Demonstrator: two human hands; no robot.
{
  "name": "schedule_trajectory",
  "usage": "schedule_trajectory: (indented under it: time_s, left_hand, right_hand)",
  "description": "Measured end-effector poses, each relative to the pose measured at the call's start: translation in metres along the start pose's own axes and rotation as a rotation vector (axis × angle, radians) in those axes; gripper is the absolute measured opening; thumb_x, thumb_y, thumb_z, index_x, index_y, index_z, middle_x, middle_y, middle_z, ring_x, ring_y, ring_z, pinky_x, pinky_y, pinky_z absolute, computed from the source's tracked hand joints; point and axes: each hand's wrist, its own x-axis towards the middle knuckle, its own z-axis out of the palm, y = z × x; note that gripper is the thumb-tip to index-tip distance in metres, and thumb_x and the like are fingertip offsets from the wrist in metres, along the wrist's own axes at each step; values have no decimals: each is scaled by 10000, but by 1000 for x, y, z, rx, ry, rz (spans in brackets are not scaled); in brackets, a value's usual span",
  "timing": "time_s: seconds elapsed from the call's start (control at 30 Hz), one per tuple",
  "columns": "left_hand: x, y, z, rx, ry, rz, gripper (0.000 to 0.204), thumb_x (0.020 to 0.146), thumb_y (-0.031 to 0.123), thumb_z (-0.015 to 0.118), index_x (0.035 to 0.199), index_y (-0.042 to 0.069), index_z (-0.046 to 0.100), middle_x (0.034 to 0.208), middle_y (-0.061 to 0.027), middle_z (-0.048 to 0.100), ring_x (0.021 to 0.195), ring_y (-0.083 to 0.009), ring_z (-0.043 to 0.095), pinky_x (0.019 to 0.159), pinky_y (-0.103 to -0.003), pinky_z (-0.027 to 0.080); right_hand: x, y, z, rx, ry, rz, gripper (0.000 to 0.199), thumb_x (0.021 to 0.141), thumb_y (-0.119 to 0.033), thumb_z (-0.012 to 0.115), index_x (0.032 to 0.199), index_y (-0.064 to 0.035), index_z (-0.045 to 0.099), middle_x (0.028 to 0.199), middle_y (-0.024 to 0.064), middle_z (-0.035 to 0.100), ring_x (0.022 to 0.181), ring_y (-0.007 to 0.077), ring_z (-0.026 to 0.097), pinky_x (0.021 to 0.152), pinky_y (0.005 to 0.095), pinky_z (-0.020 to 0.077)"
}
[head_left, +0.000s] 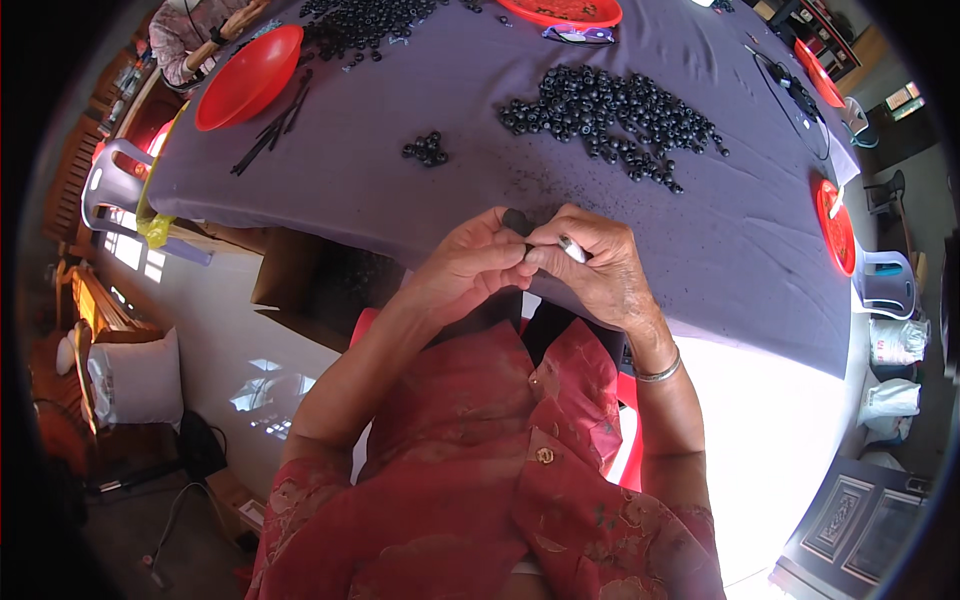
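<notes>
Red floral-patterned buttoned shirt [480, 470] fills the foreground; both hands meet above it at the table edge.

Left hand [465, 268] pinches a small dark round bead [517, 221]. Right hand [600, 270] grips a thin silver-tipped tool [572, 250] beside it, over the grey-purple tablecloth [350, 180], well short of the heap of black beads [610, 115].

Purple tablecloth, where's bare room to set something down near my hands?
Bare cloth lies between the red bowl, the small bead cluster and the left hand. More lies right of the right hand, below the big bead pile, toward the red plate. The far middle is crowded with beads.
</notes>
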Motion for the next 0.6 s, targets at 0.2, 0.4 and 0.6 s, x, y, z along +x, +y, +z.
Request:
schedule_trajectory:
  time_s: [0.2,0.4,0.6]
  left_hand:
    - [-2,5,5,-33,10,12,233,859,65,629,1042,80,485,873,-52,568,816,-155,561,717,-282,483]
    - [-3,6,11,22,58,151,255,879,77,606,1091,88,465,918,-51,559,841,-142,543,734,-270,452]
    - [-5,7,15,27,9,199,264,890,72,588,1119,81,457,937,-35,576,888,-112,547,785,-256,426]
  right_hand:
    - [-3,0,-10,-249,124,-11,124,819,-91,685,895,0,647,723,23,582,657,92,511,618,244,430]
    - [-6,-3,-7,-493,50,-217,198,863,-222,631,889,-26,616,697,92,535,581,245,530,553,310,450]
    - [-4,-2,4,-608,60,-269,189,784,-238,697,806,-77,601,679,60,545,609,273,567,507,391,452]
